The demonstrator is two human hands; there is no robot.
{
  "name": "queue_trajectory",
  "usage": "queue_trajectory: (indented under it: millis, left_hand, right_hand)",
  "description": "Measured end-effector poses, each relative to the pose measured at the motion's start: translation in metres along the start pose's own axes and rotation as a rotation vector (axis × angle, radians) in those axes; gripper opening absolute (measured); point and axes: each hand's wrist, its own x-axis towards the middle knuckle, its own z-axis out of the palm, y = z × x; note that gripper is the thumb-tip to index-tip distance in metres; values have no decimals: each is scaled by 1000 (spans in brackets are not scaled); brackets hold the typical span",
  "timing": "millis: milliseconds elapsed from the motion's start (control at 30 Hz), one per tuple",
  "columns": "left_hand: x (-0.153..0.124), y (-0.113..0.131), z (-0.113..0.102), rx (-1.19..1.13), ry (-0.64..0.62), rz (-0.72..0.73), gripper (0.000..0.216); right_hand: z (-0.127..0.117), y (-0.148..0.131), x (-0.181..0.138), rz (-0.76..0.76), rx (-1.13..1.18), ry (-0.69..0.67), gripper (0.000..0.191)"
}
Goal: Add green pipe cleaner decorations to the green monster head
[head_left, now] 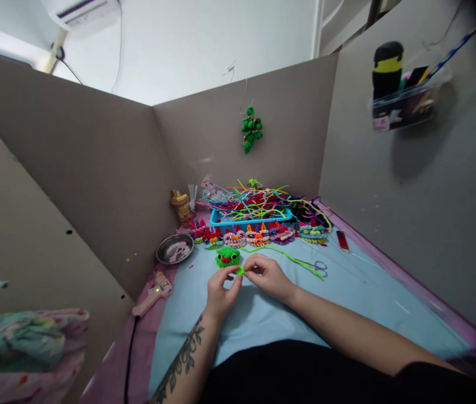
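Between my two hands is a small bright-green piece of pipe cleaner (240, 271), bent into a compact shape. My left hand (222, 292) pinches it from the left with thumb and index finger. From the right, the fingertips of my right hand (268, 274) close on its other side. Just beyond my fingers sits a fuzzy green head (227, 257) with round black eyes and a red mouth. A loose lime-green pipe cleaner (277, 250) stretches right across the blue cloth (271, 314), reaching scissors (318, 267) that lie there.
Several colourful fuzzy heads (257, 235) line up before a blue tray (250, 219) heaped with pipe cleaners. At left are a metal bowl (174, 249) and a pink glue gun (152, 299) with a cord. Grey partitions (246, 151) enclose the table; a green ornament (252, 130) hangs at the back.
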Motion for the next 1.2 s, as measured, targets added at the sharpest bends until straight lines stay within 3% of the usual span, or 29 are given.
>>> queue_trajectory:
  millis: [1200]
  left_hand:
    - [1,1,-1,-28,-15,-3,15]
  right_hand:
    - [0,1,0,36,18,-8,5]
